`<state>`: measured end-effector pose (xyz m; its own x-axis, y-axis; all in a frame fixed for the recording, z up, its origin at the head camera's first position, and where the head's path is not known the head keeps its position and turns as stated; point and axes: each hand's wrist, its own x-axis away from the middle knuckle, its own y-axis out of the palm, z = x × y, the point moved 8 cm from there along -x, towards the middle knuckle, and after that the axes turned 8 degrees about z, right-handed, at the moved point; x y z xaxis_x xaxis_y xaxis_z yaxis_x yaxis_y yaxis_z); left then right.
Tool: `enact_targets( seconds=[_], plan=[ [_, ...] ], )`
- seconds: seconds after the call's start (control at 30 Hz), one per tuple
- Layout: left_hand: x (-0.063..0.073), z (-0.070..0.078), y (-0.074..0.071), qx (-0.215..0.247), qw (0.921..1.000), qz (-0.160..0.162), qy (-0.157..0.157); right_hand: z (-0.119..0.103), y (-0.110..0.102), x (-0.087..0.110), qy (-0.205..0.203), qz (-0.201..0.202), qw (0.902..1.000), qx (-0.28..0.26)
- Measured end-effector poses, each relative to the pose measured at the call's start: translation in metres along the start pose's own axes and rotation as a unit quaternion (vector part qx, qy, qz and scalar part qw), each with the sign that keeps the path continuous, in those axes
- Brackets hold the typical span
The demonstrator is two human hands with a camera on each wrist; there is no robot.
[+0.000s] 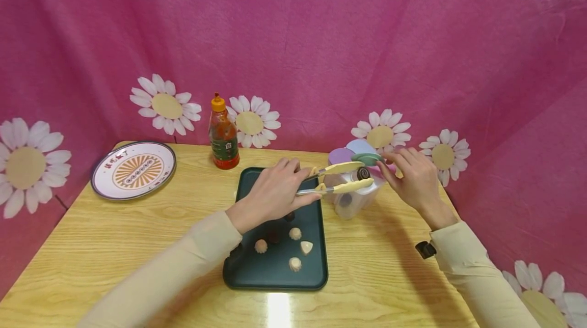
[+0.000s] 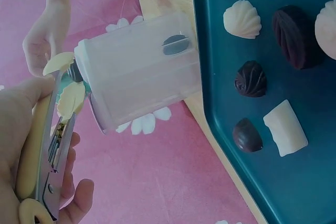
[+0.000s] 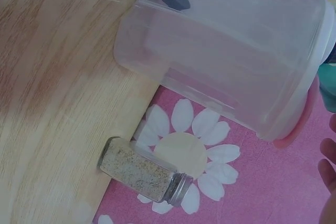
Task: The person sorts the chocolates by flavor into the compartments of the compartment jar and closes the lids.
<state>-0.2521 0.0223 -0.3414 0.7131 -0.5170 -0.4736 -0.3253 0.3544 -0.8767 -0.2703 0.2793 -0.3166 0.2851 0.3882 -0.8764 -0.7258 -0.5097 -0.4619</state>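
Note:
My left hand grips a pair of tongs with pale yellow tips. Between those tips is a dark chocolate with a swirl, held over the top opening of a clear plastic container. Thumb and fingers of my right hand pinch the edge of the container's raised green lid. Purple and blue lids sit beside it on the same top. One dark piece lies low inside the container. Left of it, a dark green tray bears several white, pinkish and dark chocolates, partly hidden by my left arm.
A ketchup-like red sauce bottle stands at the back edge, behind the tray. At the far left lies a white patterned plate. In the right wrist view, a glass jar of seasoning stands near the container. Pink flowered cloth encloses the table.

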Motion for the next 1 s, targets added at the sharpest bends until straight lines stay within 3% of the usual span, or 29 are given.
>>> enact_targets(
  seconds=[0.27,0.47,0.7,1.0],
  plan=[
    [0.000,-0.001,0.001,0.000,1.0000,-0.007,-0.006,0.000,0.000,0.000,0.003,-0.001,1.0000,0.000],
    [0.008,-0.011,-0.001,0.003,0.9995,-0.020,-0.023,0.000,0.000,0.000,0.004,0.000,1.0000,0.002],
    [0.026,-0.032,-0.008,-0.011,0.9994,-0.015,-0.028,0.000,-0.001,0.000,0.002,0.004,1.0000,0.002],
    [0.052,-0.071,-0.010,-0.020,0.9971,-0.039,-0.063,0.000,-0.001,0.001,0.004,0.003,1.0000,0.002]
  ],
)
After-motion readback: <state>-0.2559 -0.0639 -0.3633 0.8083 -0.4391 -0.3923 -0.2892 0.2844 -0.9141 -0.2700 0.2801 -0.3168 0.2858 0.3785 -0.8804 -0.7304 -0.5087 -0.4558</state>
